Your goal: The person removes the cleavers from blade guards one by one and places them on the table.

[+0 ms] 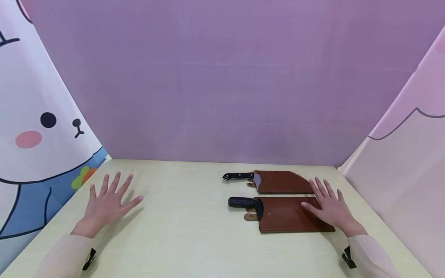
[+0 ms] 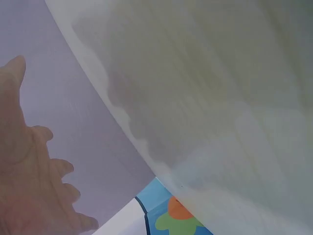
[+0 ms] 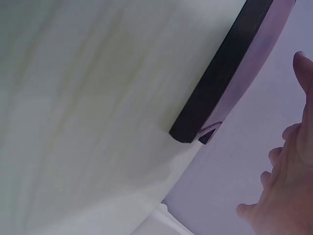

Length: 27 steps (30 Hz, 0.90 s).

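Note:
Two knives in brown leather sheaths lie on the table, one behind the other, handles to the left. The rear knife has a black riveted handle, and its sheath slopes down at the right end. In front, a cleaver with a thick black handle sits in a wider rectangular sheath. My right hand, fingers spread, hovers over the right end of the sheaths. The right wrist view shows the hand apart from a sheath's dark edge. My left hand is spread above the table's left side, holding nothing.
The pale wood-grain table meets a purple backdrop at its far edge. A cartoon-printed cloth hangs at the left, and a pale pink printed cloth at the right.

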Each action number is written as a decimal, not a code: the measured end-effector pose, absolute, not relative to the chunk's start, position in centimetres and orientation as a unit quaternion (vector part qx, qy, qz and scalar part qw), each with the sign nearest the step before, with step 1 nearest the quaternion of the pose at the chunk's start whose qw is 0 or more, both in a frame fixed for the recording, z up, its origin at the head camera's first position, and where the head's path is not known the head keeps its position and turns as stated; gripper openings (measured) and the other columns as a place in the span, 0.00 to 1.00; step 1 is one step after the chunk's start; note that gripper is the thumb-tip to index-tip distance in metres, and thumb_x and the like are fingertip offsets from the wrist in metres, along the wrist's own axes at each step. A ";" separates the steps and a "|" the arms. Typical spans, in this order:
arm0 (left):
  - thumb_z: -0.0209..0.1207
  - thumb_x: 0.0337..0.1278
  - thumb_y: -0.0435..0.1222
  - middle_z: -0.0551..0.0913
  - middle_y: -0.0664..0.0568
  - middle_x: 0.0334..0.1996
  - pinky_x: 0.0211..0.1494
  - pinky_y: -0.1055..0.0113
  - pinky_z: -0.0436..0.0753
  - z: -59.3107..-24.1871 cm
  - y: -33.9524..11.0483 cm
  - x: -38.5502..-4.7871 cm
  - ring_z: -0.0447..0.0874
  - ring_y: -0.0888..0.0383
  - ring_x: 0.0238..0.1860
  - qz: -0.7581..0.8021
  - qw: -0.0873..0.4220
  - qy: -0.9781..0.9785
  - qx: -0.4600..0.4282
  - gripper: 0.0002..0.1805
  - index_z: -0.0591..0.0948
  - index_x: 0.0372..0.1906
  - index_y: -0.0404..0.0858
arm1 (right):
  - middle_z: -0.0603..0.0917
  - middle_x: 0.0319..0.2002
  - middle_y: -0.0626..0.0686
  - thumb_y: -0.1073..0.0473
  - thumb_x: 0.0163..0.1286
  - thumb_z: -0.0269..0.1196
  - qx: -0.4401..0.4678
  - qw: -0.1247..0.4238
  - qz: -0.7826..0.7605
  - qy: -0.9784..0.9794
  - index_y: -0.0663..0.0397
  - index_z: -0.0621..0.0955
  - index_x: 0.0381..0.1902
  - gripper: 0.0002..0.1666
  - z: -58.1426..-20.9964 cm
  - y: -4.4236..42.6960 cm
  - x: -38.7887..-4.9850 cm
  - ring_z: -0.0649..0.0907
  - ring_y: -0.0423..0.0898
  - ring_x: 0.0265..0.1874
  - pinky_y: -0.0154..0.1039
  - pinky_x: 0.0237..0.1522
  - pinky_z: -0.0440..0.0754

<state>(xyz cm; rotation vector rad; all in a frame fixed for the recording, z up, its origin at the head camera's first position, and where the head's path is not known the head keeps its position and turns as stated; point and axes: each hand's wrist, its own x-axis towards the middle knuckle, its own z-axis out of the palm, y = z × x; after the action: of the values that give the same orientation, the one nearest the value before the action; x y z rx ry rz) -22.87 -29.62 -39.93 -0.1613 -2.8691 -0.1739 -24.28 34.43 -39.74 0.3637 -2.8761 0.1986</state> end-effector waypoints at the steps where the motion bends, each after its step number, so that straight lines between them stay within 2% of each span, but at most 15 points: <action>1: 0.46 0.51 0.66 0.45 0.33 0.70 0.57 0.27 0.34 -39.9 -29.6 -22.9 0.28 0.32 0.69 -0.061 0.132 -0.988 -0.057 0.48 0.47 0.72 0.47 | 0.46 0.72 0.60 0.35 0.63 0.51 0.126 0.120 0.068 -0.982 0.45 0.41 0.72 0.51 -39.7 34.4 -24.3 0.41 0.59 0.71 0.69 0.59 0.41; 12: 0.46 0.52 0.65 0.47 0.33 0.69 0.58 0.28 0.38 -39.9 -29.0 -23.2 0.37 0.29 0.68 -0.066 0.137 -0.985 -0.079 0.47 0.48 0.72 0.48 | 0.50 0.71 0.59 0.36 0.61 0.54 0.153 0.148 0.074 -0.974 0.51 0.49 0.72 0.50 -40.0 34.5 -24.5 0.43 0.53 0.72 0.67 0.60 0.46; 16: 0.47 0.52 0.65 0.49 0.33 0.69 0.59 0.29 0.40 -39.9 -28.5 -23.2 0.42 0.28 0.67 -0.062 0.131 -0.986 -0.088 0.46 0.49 0.71 0.47 | 0.53 0.71 0.59 0.36 0.60 0.56 0.163 0.150 0.076 -0.972 0.52 0.52 0.71 0.50 -40.3 34.4 -24.6 0.47 0.55 0.71 0.67 0.59 0.48; 21: 0.48 0.51 0.65 0.53 0.33 0.68 0.60 0.30 0.41 -39.9 -27.8 -23.2 0.45 0.29 0.66 -0.057 0.132 -0.985 -0.097 0.45 0.53 0.70 0.46 | 0.55 0.70 0.57 0.37 0.58 0.58 0.182 0.158 0.075 -0.968 0.49 0.53 0.71 0.49 -40.4 34.2 -24.6 0.50 0.55 0.71 0.67 0.59 0.50; 27: 0.50 0.50 0.64 0.57 0.34 0.66 0.60 0.31 0.48 -40.3 -27.2 -23.5 0.52 0.28 0.64 -0.035 0.152 -0.981 -0.112 0.43 0.58 0.68 0.47 | 0.57 0.70 0.57 0.38 0.58 0.59 0.206 0.155 0.078 -0.963 0.48 0.55 0.71 0.48 -40.5 34.0 -24.5 0.52 0.53 0.71 0.66 0.58 0.53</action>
<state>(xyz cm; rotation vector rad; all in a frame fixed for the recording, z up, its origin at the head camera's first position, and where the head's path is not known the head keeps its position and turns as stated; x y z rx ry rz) -23.54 -27.22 -40.29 -0.3207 -2.8170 -0.1012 -24.48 34.04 -40.53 0.5900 -2.7597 0.2222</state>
